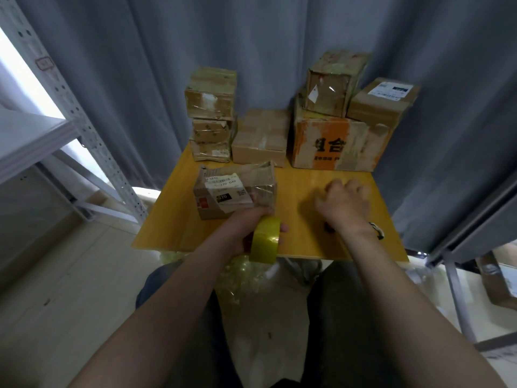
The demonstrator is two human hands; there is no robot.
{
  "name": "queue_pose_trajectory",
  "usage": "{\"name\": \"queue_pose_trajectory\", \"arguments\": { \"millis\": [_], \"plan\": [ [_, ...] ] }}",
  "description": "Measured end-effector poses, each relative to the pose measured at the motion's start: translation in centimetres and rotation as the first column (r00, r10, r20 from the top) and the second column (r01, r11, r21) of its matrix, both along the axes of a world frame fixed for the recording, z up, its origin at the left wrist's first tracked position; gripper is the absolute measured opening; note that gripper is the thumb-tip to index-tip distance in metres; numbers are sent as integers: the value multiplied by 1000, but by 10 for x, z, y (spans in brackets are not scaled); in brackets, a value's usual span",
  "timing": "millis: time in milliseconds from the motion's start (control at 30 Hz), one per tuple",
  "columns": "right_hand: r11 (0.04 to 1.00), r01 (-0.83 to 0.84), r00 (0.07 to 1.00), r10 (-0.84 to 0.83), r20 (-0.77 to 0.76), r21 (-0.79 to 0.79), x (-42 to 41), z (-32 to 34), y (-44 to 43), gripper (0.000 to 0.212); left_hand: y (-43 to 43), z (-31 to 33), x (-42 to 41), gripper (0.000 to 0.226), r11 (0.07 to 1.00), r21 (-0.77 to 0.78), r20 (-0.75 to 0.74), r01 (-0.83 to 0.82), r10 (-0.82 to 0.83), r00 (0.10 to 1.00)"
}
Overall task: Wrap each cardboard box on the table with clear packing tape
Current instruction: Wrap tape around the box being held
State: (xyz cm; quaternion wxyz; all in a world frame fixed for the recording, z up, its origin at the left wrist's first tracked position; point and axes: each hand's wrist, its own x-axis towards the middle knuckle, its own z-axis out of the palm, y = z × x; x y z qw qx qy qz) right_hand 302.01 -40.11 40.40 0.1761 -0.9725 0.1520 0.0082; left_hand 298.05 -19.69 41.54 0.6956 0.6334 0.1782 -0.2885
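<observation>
Two hands: left hand (242, 231) grips the tape roll (265, 240) beside the near box (235, 191); right hand (344, 204) blurred, grip unreadable. Unheld, box may slide.

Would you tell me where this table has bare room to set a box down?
Bare table lies between the labelled box and the right hand, before the orange box; a narrow strip runs left of the labelled box. Stacked boxes crowd the back.

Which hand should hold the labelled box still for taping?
Probably the right hand: it hovers over the table beside the labelled box, seemingly holding nothing. The left hand grips the tape roll.
</observation>
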Motion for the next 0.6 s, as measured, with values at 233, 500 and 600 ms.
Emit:
{"name": "queue_pose_trajectory", "arguments": {
  "millis": [233,500,600],
  "plan": [
    [998,-5,975,-8,-222,-57,-18,-31,-35,57,-7,4,0,31,997,70,0,42,-42,999],
    [845,-485,873,482,71,224,-16,-40,-17,47,-3,6,-2,33,993,113,-27,40,-37,999],
    [955,-293,951,284,123,56,-14,-43,-20,48,-2,4,-6,33,992,126,-2,25,-24,1000]
  ]
}}
